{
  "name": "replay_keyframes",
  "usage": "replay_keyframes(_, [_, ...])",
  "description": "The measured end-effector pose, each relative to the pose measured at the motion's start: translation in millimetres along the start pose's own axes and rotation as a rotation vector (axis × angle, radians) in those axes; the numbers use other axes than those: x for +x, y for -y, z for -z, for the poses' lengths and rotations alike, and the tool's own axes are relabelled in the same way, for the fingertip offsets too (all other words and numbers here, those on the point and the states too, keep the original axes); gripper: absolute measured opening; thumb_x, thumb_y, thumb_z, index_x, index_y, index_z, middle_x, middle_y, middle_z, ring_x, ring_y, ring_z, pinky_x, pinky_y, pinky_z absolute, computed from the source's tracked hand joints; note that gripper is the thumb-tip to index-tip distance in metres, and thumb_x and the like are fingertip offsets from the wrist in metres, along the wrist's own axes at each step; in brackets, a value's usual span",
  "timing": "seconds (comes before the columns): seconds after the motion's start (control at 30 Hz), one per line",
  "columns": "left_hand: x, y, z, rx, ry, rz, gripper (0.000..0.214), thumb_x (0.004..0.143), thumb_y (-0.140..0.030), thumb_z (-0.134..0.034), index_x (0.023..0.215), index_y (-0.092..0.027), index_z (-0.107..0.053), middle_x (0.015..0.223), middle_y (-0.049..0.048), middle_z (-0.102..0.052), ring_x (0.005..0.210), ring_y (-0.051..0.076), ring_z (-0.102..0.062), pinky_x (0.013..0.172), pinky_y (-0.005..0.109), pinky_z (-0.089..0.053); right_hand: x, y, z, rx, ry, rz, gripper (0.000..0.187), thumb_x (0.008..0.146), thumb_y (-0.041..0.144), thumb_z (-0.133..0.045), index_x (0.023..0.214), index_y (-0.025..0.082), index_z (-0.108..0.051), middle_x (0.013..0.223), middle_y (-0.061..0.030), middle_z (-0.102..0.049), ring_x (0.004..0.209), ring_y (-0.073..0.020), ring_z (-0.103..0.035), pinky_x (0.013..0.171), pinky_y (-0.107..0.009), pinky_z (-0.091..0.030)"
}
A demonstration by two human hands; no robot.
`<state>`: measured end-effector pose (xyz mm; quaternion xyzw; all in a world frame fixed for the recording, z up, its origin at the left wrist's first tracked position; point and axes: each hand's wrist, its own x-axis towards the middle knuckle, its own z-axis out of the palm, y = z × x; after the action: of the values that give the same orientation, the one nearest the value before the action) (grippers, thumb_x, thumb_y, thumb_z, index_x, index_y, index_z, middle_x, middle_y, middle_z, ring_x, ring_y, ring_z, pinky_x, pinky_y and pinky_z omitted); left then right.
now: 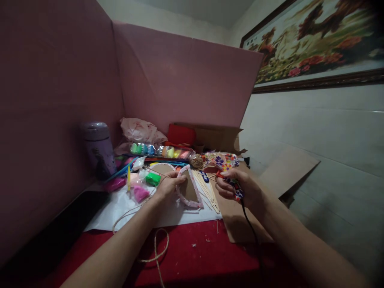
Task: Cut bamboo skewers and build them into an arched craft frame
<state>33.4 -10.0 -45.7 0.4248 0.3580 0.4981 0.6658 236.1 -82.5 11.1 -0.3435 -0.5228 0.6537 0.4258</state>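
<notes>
My left hand (171,183) grips the upper left edge of a cardboard piece (191,189) whose border is wrapped in pale pink, patterned material. A thin stick (156,172) runs out leftward from the same fingers. In my right hand (240,182) is a flower-patterned glue gun (235,188) with an orange front part and a black cord hanging down. Its tip points left, toward the cardboard piece, with a gap between them. Between the hands, several wooden sticks (210,196) lie on white paper (168,216) beside a small dark blue item (204,176).
Clay packs (162,151) in several colours lie at the back, beside a twine ball (197,160). Green clay (153,179) and pink clay (141,193) sit left. A purple bottle (99,150) stands by the pink partition (180,76). Loose cord (156,248) crosses the red cloth (198,256).
</notes>
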Motion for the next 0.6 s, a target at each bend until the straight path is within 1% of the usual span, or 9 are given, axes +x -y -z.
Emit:
replay_keyframes(0.1, [0.0,0.9,0.6,-0.010,0.007,-0.014,0.022,0.050,-0.022,-0.078,0.063,-0.011,-0.064,0.057,0.0037,-0.064,0.048,0.012,-0.056,0.049,0.024,-0.043,15.3,1.6,-5.7,0.045,0.107,0.007,0.030,0.071,0.031,-0.046,0.044,0.020,-0.037,0.041,0.0044,-0.026,0.038,-0.0062,-0.022,0.034,-0.021,-0.020])
replay_keyframes(0.13, [0.2,1.4,0.9,-0.005,0.000,-0.022,0.022,0.050,-0.023,-0.078,0.062,-0.011,-0.063,0.056,0.0034,-0.063,0.047,0.012,-0.056,0.049,0.023,-0.042,20.5,1.5,-6.6,0.061,0.120,-0.001,0.029,0.070,0.031,-0.046,0.045,0.020,-0.037,0.041,0.0047,-0.025,0.038,-0.0063,-0.020,0.034,-0.021,-0.019])
replay_keyframes(0.2, [1.0,2.7,1.8,-0.006,-0.014,-0.031,0.022,0.049,-0.023,-0.078,0.061,-0.012,-0.063,0.054,0.0027,-0.063,0.046,0.011,-0.055,0.048,0.022,-0.041,30.4,-1.3,-7.0,0.105,0.096,0.003,0.021,0.068,0.030,-0.048,0.051,0.020,-0.041,0.044,0.0050,-0.027,0.040,-0.0066,-0.018,0.032,-0.019,-0.018])
replay_keyframes(0.27, [2.1,4.7,3.0,-0.018,-0.011,-0.026,0.023,0.049,-0.024,-0.078,0.062,-0.012,-0.064,0.054,0.0024,-0.063,0.046,0.011,-0.054,0.048,0.023,-0.041,38.1,-8.2,-6.0,0.155,0.025,0.036,0.008,0.066,0.026,-0.050,0.063,0.019,-0.049,0.050,0.0034,-0.036,0.041,-0.0071,-0.022,0.031,-0.018,-0.017])
replay_keyframes(0.3, [2.6,5.7,3.7,-0.018,-0.010,-0.021,0.023,0.049,-0.024,-0.078,0.062,-0.012,-0.064,0.055,0.0025,-0.063,0.045,0.011,-0.054,0.048,0.023,-0.041,40.7,-12.9,-5.0,0.173,-0.012,0.054,0.007,0.065,0.024,-0.051,0.070,0.018,-0.052,0.054,0.0020,-0.042,0.042,-0.0074,-0.025,0.031,-0.018,-0.017])
replay_keyframes(0.37, [3.3,7.8,4.9,-0.014,-0.012,-0.012,0.024,0.049,-0.025,-0.078,0.064,-0.012,-0.063,0.055,0.0029,-0.063,0.046,0.012,-0.055,0.048,0.023,-0.041,42.9,-23.3,-2.3,0.185,-0.074,0.076,0.015,0.066,0.023,-0.051,0.079,0.018,-0.056,0.062,-0.0010,-0.052,0.042,-0.0075,-0.028,0.031,-0.018,-0.018])
replay_keyframes(0.43, [3.6,9.3,5.7,-0.013,-0.015,-0.009,0.024,0.050,-0.026,-0.077,0.065,-0.012,-0.063,0.056,0.0032,-0.064,0.046,0.012,-0.055,0.048,0.023,-0.040,41.7,-32.9,1.2,0.173,-0.086,0.073,0.015,0.069,0.025,-0.050,0.081,0.018,-0.058,0.062,-0.0013,-0.055,0.039,-0.0070,-0.028,0.031,-0.019,-0.019])
replay_keyframes(0.5, [3.6,10.2,5.7,-0.010,-0.026,-0.014,0.024,0.051,-0.026,-0.077,0.064,-0.012,-0.062,0.056,0.0028,-0.063,0.046,0.011,-0.055,0.048,0.023,-0.039,39.1,-40.0,4.8,0.143,-0.058,0.033,0.018,0.075,0.031,-0.048,0.075,0.017,-0.060,0.054,-0.0010,-0.054,0.037,-0.0070,-0.031,0.032,-0.019,-0.022])
replay_keyframes(0.6, [3.3,10.7,5.3,0.013,-0.048,-0.008,0.023,0.051,-0.025,-0.077,0.062,-0.012,-0.061,0.054,0.0022,-0.062,0.045,0.011,-0.054,0.047,0.022,-0.038,36.5,-45.5,8.2,0.121,-0.008,-0.040,0.041,0.081,0.043,-0.043,0.056,0.014,-0.057,0.037,0.0011,-0.042,0.032,-0.0065,-0.029,0.032,-0.019,-0.024])
